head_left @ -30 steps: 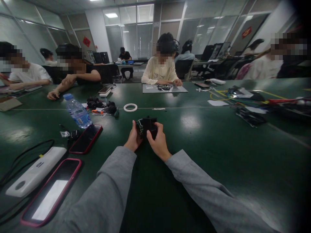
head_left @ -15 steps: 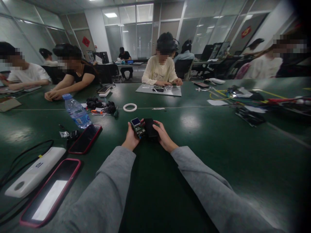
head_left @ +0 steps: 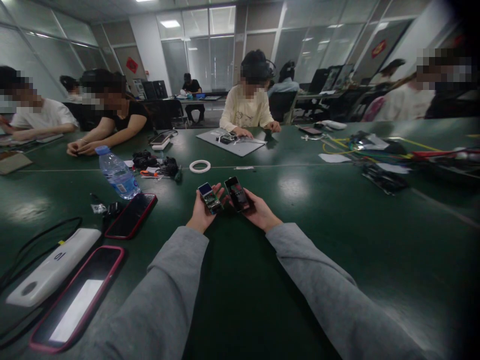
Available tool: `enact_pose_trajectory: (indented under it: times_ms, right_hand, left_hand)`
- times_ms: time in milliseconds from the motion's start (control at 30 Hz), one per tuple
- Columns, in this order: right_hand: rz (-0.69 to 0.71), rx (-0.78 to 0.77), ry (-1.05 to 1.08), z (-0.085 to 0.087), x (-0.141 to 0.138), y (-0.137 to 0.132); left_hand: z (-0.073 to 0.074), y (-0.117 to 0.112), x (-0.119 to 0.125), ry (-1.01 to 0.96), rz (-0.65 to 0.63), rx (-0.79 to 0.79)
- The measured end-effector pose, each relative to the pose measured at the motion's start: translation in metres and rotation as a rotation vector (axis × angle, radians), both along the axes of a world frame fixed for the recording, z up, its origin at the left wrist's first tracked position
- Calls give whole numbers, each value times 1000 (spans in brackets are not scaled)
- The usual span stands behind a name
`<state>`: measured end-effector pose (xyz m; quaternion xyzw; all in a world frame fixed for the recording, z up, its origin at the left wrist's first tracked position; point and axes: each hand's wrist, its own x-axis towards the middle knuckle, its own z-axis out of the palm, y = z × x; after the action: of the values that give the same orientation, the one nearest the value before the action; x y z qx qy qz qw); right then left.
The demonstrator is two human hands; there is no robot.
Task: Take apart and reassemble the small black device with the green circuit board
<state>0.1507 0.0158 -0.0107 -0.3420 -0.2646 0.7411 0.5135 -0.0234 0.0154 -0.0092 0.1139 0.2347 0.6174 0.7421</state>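
Green table (head_left: 311, 205): white device (head_left: 54, 270) marked "01"; left hand (head_left: 201, 212) grasping circuit board (head_left: 210, 199), right hand (head_left: 260, 211) pinching black case (head_left: 237, 194).

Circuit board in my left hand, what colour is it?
The circuit board looks mostly green, best seen in the head view.

The left fingers (head_left: 218, 189) hold a circuit board (head_left: 212, 201) just beside the black case (head_left: 237, 194) in the right fingers (head_left: 250, 195).

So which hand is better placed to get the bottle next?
Probably the left hand: it's nearer the bottle, though it holds a board. The right hand is farther off, holding a black piece.
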Motion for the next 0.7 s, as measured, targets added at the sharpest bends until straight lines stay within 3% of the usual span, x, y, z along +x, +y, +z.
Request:
enact_pose_trajectory:
  times_ms: [433,700]
  right_hand:
    - [12,144,-81,0,-6,-2]
    - [13,306,-311,-5,-9,-3]
  left_hand:
    - [5,-1,3,3,-56,-17]
    - [1,1,1,-10,-60,8]
